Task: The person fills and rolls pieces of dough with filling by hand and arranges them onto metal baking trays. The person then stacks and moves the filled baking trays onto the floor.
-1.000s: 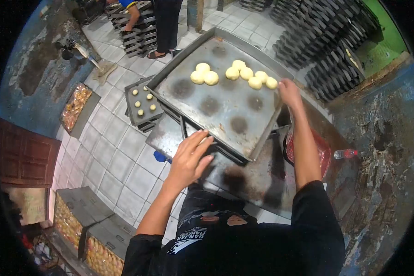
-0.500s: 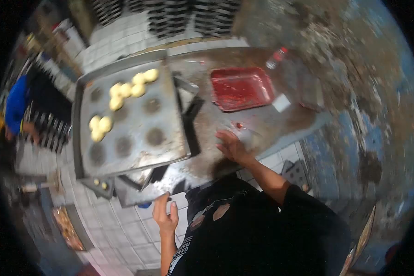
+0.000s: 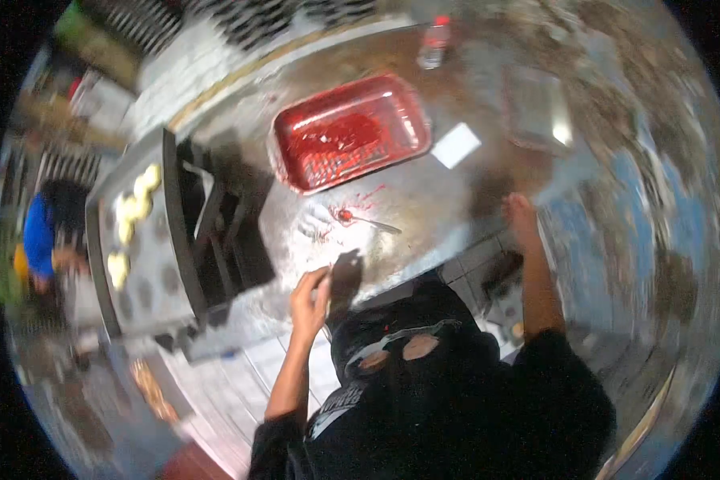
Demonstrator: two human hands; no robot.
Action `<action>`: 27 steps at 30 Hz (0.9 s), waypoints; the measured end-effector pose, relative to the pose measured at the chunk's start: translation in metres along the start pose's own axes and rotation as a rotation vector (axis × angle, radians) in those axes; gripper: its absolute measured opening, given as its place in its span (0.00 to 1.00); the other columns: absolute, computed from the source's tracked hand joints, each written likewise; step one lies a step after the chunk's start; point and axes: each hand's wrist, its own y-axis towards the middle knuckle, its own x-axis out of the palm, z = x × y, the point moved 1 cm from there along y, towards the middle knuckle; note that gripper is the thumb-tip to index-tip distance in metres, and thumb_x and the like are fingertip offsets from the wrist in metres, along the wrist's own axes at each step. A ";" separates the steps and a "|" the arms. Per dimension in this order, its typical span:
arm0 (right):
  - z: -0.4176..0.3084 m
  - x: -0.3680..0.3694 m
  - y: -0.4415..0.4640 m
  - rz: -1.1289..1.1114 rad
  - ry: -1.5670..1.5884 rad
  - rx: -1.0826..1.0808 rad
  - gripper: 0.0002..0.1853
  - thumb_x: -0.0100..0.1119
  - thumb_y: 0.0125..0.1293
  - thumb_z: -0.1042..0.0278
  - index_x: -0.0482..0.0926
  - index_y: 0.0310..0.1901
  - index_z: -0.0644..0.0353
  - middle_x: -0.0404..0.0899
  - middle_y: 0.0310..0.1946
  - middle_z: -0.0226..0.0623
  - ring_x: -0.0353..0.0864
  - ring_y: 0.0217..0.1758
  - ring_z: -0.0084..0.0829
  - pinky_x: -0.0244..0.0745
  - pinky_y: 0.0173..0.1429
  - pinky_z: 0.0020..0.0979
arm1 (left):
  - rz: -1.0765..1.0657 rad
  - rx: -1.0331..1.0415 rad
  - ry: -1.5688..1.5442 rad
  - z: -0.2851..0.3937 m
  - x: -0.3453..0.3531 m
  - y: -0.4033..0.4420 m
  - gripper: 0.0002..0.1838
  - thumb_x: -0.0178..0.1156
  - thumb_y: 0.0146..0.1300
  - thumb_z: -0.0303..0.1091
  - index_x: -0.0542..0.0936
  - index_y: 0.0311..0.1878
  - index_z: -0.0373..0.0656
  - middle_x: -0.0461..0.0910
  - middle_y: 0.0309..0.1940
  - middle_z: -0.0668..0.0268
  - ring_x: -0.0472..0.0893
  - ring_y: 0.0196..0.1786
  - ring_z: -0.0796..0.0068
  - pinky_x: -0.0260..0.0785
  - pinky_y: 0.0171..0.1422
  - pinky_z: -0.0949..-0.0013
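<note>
My left hand (image 3: pixel 310 302) is over the table's near edge, its fingers loosely bent and the thumb apart from them; I see nothing in it. Farther right, my right hand (image 3: pixel 522 214) is raised near the table's right side, blurred so that its fingers cannot be made out. A small spoon (image 3: pixel 376 225) with red stuff on its bowl lies beyond my left hand, among red smears on the metal table (image 3: pixel 424 232). Behind it is a red rectangular tray (image 3: pixel 418 120) with wet red residue inside. A white card (image 3: pixel 456 146) lies at the tray's right corner.
A large baking tray (image 3: pixel 148 276) with pale dough balls (image 3: pixel 136 206) sits on a dark raised stand at the left. A red-capped bottle (image 3: pixel 434 44) and a clear container (image 3: pixel 538 108) are at the back right. A person in blue (image 3: pixel 40 232) is at far left.
The view has turned, so the baking tray sits farther left and the red tray looks closer. My right hand has left the spot by the spoon and moved right. My left hand has come up toward the table.
</note>
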 end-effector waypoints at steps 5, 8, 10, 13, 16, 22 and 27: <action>0.000 0.088 0.000 -0.462 -0.327 -0.191 0.11 0.64 0.71 0.66 0.84 0.50 0.60 0.88 0.42 0.37 0.86 0.45 0.28 0.81 0.52 0.31 | 0.029 -0.627 -0.346 -0.015 0.150 -0.021 0.15 0.61 0.75 0.38 0.84 0.52 0.34 0.87 0.46 0.62 0.83 0.48 0.74 0.74 0.56 0.68; -0.037 0.196 -0.044 -0.726 -0.443 -0.393 0.11 0.62 0.69 0.68 0.84 0.50 0.62 0.86 0.48 0.49 0.86 0.53 0.45 0.80 0.59 0.40 | 0.128 -0.686 -0.435 -0.005 0.179 0.002 0.16 0.60 0.75 0.39 0.84 0.53 0.35 0.86 0.45 0.64 0.81 0.46 0.77 0.73 0.54 0.69; -0.048 0.245 -0.056 -0.755 -0.679 -0.585 0.11 0.60 0.69 0.67 0.82 0.47 0.65 0.84 0.47 0.50 0.85 0.52 0.50 0.80 0.57 0.45 | 0.239 -0.673 -0.489 0.000 0.184 0.009 0.16 0.59 0.76 0.39 0.83 0.55 0.36 0.85 0.43 0.64 0.81 0.43 0.77 0.74 0.50 0.68; -0.017 0.294 -0.059 -0.756 -0.867 -0.912 0.11 0.58 0.67 0.68 0.80 0.44 0.67 0.82 0.47 0.52 0.85 0.49 0.54 0.80 0.54 0.50 | 0.307 -0.647 -0.527 0.000 0.176 0.023 0.16 0.58 0.76 0.37 0.80 0.57 0.36 0.84 0.43 0.63 0.83 0.42 0.74 0.76 0.47 0.68; -0.011 0.301 -0.070 -0.958 -0.908 -0.719 0.11 0.57 0.66 0.70 0.80 0.44 0.68 0.82 0.48 0.54 0.85 0.47 0.55 0.81 0.53 0.51 | 0.386 -0.638 -0.516 0.007 0.162 0.012 0.15 0.58 0.76 0.36 0.80 0.57 0.36 0.84 0.44 0.62 0.83 0.43 0.73 0.76 0.47 0.68; -0.038 0.229 -0.026 -0.687 -0.534 -0.148 0.11 0.52 0.73 0.65 0.79 0.49 0.62 0.83 0.33 0.51 0.86 0.41 0.45 0.76 0.44 0.45 | 0.474 -0.634 -0.471 -0.007 0.125 -0.060 0.15 0.58 0.77 0.37 0.82 0.54 0.35 0.85 0.45 0.61 0.82 0.43 0.75 0.76 0.46 0.70; -0.017 0.286 -0.088 -0.955 -0.622 -0.292 0.12 0.52 0.76 0.64 0.82 0.42 0.62 0.78 0.25 0.40 0.80 0.33 0.32 0.73 0.40 0.34 | 0.475 -0.687 -0.569 -0.057 0.096 -0.098 0.15 0.58 0.76 0.36 0.82 0.56 0.35 0.85 0.45 0.63 0.82 0.41 0.75 0.76 0.46 0.71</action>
